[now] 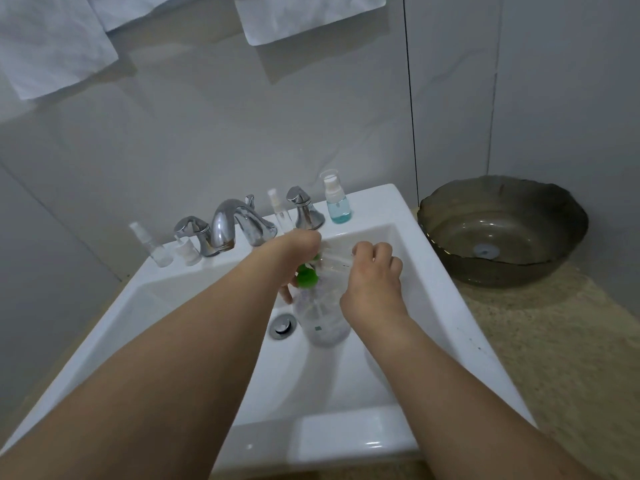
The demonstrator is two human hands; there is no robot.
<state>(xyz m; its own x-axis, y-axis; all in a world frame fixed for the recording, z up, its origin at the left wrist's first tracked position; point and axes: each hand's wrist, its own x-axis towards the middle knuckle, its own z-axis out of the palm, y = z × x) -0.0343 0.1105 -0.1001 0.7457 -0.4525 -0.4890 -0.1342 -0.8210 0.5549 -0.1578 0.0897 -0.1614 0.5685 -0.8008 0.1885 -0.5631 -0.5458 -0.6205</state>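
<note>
6 o'clock, nearest: white square ceramic sink (346, 441), both bare forearms crossing its front rim. Mid basin: clear round plastic bottle (323, 323), base toward 6 o'clock, neck toward 12, tipped slightly to 11, so its long axis runs near-to-far, roughly in line with the forearms. Can't tell if the base rests on the basin or hangs above it. Chrome round drain stopper (283, 326) just beside the bottle at 9 o'clock. Green plastic cap part (307, 279) at the neck end. Left hand (294, 258) at 11 o'clock of the bottle body, fingers curled down round the neck and green part, grasping the bottle. Right hand (375, 282) at 1 o'clock of the body, knuckles up, fingers clenched on a blurred clear plastic piece (334, 261) between the two hands, too smeared to identify. The neck end lies right at both sets of fingertips, and the coming move likely turns on it. 12 o'clock, on the back ledge: chrome curved faucet (235, 220), clear pump bottle of blue liquid (337, 202). 2 o'clock: smoky grey glass bowl (450, 216) on the speckled beige counter (554, 341). Top: white hanging towels (304, 15)
</note>
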